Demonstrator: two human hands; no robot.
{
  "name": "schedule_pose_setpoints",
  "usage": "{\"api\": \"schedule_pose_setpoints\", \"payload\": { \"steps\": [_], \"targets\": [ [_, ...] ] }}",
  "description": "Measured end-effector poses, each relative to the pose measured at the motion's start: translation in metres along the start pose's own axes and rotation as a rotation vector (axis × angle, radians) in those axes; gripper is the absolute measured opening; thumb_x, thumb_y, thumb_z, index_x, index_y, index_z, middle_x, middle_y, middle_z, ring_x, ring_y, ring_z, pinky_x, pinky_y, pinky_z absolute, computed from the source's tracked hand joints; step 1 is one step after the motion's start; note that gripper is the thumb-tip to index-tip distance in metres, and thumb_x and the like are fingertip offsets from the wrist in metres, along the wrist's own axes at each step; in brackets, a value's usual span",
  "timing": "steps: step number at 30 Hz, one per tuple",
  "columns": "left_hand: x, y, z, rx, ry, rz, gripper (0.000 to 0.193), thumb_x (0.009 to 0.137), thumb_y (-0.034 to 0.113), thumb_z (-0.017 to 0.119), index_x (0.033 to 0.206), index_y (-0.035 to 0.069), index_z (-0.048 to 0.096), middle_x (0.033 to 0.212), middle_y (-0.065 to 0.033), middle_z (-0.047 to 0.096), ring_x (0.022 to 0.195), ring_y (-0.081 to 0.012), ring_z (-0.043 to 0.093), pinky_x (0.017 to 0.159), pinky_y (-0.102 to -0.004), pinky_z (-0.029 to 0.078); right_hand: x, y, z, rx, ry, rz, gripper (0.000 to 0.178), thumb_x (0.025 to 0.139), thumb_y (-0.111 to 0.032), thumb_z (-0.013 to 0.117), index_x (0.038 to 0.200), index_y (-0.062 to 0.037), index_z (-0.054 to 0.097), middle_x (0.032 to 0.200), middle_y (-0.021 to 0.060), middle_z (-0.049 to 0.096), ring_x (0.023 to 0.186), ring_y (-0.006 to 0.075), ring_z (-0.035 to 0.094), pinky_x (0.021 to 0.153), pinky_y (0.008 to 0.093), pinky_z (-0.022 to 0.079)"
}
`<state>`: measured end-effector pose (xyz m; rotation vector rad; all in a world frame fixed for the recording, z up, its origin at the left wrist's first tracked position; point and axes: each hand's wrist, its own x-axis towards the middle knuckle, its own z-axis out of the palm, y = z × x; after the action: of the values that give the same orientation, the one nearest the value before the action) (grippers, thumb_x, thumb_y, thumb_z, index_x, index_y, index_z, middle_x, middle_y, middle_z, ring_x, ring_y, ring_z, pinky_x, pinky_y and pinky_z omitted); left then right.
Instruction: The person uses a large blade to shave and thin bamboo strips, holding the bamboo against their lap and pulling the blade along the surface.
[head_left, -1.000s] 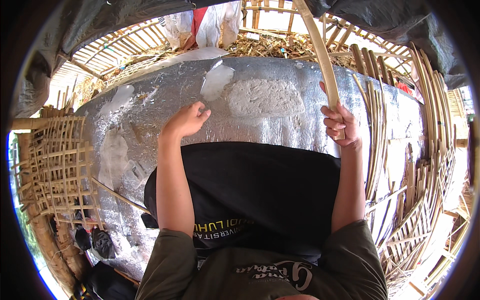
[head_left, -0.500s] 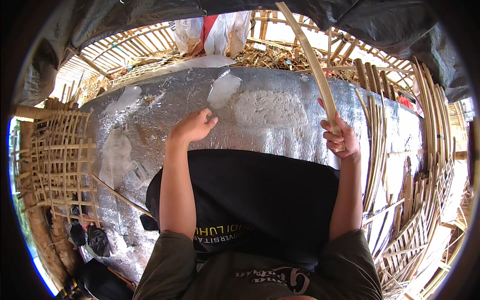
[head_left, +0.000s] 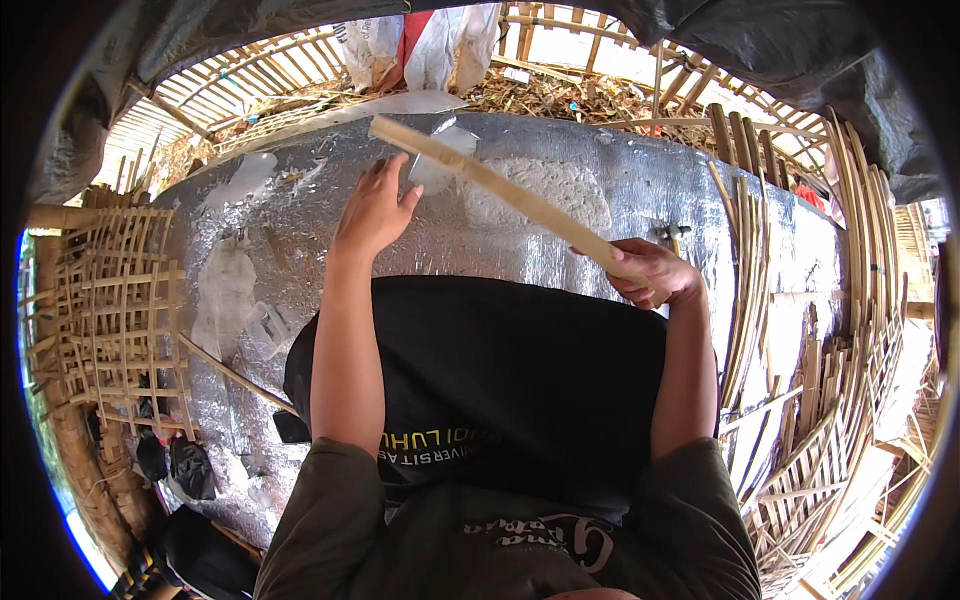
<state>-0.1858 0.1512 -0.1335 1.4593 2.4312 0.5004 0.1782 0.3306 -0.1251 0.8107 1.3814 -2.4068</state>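
My right hand (head_left: 650,275) is wrapped around the lower end of a flat, pale bamboo strip (head_left: 505,193). From there the strip slants up and leftward across the silver sheet. My left hand (head_left: 375,212) is raised near the strip's far end, with its fingers apart and nothing in them. Whether its fingertips touch the strip is hard to tell. Just beyond my right hand lies a small tool (head_left: 674,233) with a dark head, partly hidden, perhaps a hammer. Black cloth (head_left: 510,360) covers my lap.
A silver foil sheet (head_left: 300,225) spreads around me, with a rough pale slab (head_left: 570,195) on it. Bundled bamboo strips (head_left: 745,290) stand at my right, woven bamboo lattice (head_left: 110,310) at my left. Bamboo scraps (head_left: 600,100) and sacks (head_left: 450,50) lie at the back.
The bamboo strip has swung from nearly upright on the right to a leftward slant. My right hand has turned and moved slightly left; my left hand has risen and its fingers have spread.
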Motion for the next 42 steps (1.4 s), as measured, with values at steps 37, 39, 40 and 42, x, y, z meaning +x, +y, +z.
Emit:
{"api": "schedule_pose_setpoints", "payload": {
  "steps": [37,39,40,42],
  "targets": [
    [0.016,0.016,0.041,0.279,-0.194,-0.106,0.026,0.084,0.037,0.074,0.094,0.013,0.074,0.091,-0.0157,0.072,0.091,-0.0384,0.069,0.079,-0.0485,0.053,-0.024,0.023,-0.032,-1.035,0.723,0.093,0.060,0.096,-0.053,0.056,0.139,-0.0119,0.054,0.124,0.0206,0.066,0.118,0.0344,0.062,0.100,0.0424,0.048],
    [0.013,0.006,0.043,0.321,-0.203,-0.097,0.027,0.084,0.037,0.074,0.094,0.012,0.074,0.090,-0.0166,0.072,0.091,-0.0386,0.069,0.080,-0.0484,0.053,-0.055,0.031,-0.041,-0.792,0.778,-0.083,0.057,0.097,-0.048,0.058,0.144,-0.0163,0.050,0.124,0.0146,0.067,0.116,0.0275,0.063,0.099,0.0403,0.048],
    [0.019,0.012,0.044,0.320,-0.197,-0.075,0.027,0.084,0.037,0.074,0.094,0.012,0.074,0.090,-0.0167,0.072,0.091,-0.0385,0.069,0.080,-0.0485,0.053,-0.082,0.043,-0.065,-0.665,0.758,-0.149,0.055,0.099,-0.046,0.057,0.146,-0.0175,0.048,0.119,0.0105,0.069,0.113,0.0221,0.063,0.095,0.0385,0.049],
    [0.015,0.010,0.047,0.348,-0.203,-0.095,0.029,0.083,0.039,0.074,0.094,0.012,0.074,0.090,-0.0163,0.072,0.091,-0.0383,0.069,0.080,-0.0487,0.053,-0.124,0.055,-0.085,-0.400,0.926,-0.173,0.050,0.100,-0.044,0.056,0.142,-0.0167,0.050,0.109,0.0075,0.071,0.102,0.0157,0.065,0.086,0.0354,0.049]
  ]
}}
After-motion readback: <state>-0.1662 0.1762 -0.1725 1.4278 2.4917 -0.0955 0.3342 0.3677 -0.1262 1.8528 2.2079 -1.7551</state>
